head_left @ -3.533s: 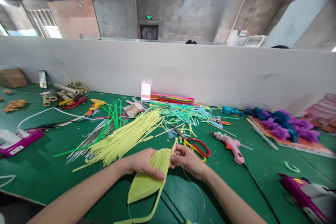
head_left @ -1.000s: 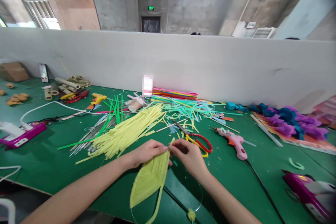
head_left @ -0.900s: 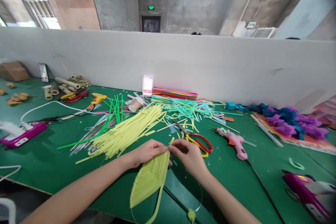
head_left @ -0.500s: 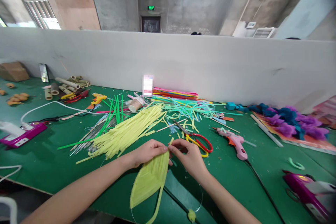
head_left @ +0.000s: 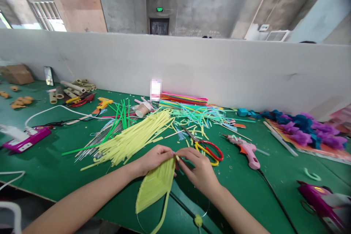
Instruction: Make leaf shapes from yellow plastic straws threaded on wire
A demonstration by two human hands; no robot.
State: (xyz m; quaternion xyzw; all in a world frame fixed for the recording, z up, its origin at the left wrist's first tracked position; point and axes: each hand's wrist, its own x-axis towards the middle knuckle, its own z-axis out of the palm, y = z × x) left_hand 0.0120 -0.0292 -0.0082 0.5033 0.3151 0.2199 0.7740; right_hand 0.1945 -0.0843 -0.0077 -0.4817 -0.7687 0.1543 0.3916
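My left hand grips the top of a leaf-shaped pad of yellow chenille stems, fingers closed over its upper edge. My right hand pinches the tip of a yellow stem right beside the pad's top corner. A loose yellow tail hangs from the pad toward me. A thin clear wire loops under my right wrist, with a small yellow pom near it. Both hands hover just above the green table.
A heap of yellow stems lies just beyond my left hand, with green stems behind it. Red-and-yellow scissors and a pink glue gun lie right of my hands. A magenta glue gun sits far right, purple and blue fluffy flowers behind it.
My right hand has drawn closer to the left and lowered, so the stem end that stuck up between them is now short and tucked at the pad's top. The camera shifted slightly.
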